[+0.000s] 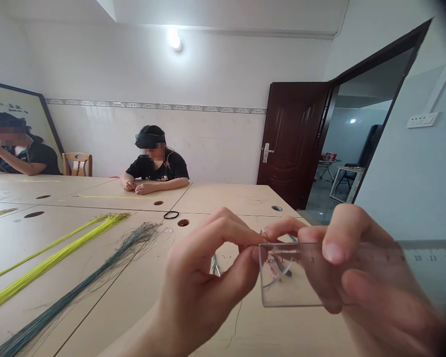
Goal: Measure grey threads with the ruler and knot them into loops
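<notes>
At 4 o'clock the right hand point(371, 267) grips a clear ruler point(293, 297); at 6 the left hand point(211, 267) pinches a fine wire point(264, 233) by its zero end. Blue-grey strands point(85, 282), then yellow strands point(67, 252), lie at 8 on the table point(134, 317); beyond, a person point(159, 166) sits at 10.

The scene is viewed from one camera only, which is worn on the head of the person. It is directed forward and slightly down, across the table point(115, 307), toward the far wall point(223, 64). The left hand point(208, 267), the right hand point(360, 263) and the clear ruler point(301, 292) are seen from very near, in the lower middle and right. The open door point(293, 139) is seen from well farther away. The ceiling point(226, 11) is also included at the top, and the right corners are darkened.
</notes>
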`<act>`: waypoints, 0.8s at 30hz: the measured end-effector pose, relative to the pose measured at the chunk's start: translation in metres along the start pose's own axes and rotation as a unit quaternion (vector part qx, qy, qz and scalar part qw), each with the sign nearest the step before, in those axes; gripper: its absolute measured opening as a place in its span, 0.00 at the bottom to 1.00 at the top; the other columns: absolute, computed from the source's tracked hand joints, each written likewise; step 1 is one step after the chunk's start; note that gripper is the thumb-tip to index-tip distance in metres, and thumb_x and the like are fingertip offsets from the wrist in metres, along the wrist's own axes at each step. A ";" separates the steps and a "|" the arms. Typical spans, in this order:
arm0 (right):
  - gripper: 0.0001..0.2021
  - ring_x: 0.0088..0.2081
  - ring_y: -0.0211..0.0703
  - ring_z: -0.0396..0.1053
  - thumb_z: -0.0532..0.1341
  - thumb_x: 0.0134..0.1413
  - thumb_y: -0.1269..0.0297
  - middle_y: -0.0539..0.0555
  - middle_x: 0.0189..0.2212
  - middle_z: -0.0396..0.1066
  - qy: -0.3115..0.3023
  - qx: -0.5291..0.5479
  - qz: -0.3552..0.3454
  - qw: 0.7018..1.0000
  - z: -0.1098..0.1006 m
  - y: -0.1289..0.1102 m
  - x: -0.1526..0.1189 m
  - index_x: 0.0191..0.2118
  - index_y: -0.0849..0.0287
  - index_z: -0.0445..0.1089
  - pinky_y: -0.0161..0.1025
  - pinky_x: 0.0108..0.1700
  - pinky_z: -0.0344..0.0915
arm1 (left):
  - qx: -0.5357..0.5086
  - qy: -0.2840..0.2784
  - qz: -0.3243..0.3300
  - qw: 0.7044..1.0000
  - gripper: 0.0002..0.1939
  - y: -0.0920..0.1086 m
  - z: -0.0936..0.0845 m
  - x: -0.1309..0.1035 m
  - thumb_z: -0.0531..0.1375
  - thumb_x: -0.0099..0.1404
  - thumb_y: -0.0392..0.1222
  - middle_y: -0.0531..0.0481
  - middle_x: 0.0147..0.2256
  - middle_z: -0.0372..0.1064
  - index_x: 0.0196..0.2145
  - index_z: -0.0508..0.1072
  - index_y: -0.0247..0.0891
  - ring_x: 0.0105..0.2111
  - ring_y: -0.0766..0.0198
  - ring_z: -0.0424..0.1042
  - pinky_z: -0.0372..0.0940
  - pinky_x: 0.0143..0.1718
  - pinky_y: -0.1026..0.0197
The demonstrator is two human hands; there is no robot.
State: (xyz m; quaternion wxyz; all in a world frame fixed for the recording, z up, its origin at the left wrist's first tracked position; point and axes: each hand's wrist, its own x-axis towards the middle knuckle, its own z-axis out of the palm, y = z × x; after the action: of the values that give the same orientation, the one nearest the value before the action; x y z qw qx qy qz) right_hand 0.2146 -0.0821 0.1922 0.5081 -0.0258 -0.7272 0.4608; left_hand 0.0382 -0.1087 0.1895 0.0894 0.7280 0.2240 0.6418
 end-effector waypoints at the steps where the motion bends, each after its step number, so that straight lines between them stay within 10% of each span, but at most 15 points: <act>1: 0.01 0.19 0.36 0.59 0.59 0.56 0.63 0.43 0.16 0.57 0.002 0.013 -0.006 1.000 0.000 0.000 0.000 0.35 0.49 0.66 0.45 0.41 0.67 | 0.002 -0.004 0.001 1.000 0.08 0.000 0.000 0.000 0.56 0.62 0.28 0.57 0.26 0.63 0.28 0.67 0.38 0.27 0.73 0.63 0.61 0.30 0.67; 13: 0.02 0.20 0.34 0.58 0.59 0.58 0.65 0.43 0.18 0.57 -0.023 0.050 0.001 0.999 -0.002 0.002 0.000 0.37 0.51 0.66 0.48 0.47 0.64 | -0.001 -0.016 0.002 1.000 0.07 -0.001 0.000 -0.001 0.56 0.62 0.27 0.55 0.28 0.64 0.30 0.67 0.38 0.28 0.72 0.65 0.62 0.30 0.67; 24: 0.02 0.18 0.34 0.54 0.58 0.57 0.65 0.44 0.17 0.55 -0.023 0.063 0.002 0.998 0.000 0.002 0.003 0.35 0.51 0.65 0.35 0.23 0.61 | 0.007 -0.009 0.007 1.000 0.08 0.002 0.001 0.001 0.56 0.60 0.27 0.56 0.25 0.64 0.28 0.67 0.37 0.26 0.71 0.64 0.61 0.27 0.67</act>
State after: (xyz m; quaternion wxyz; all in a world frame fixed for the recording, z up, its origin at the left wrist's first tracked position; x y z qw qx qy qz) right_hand 0.2124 -0.0795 0.1931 0.4905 0.0156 -0.7084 0.5073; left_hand 0.0401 -0.1098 0.1914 0.0817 0.7358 0.2220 0.6345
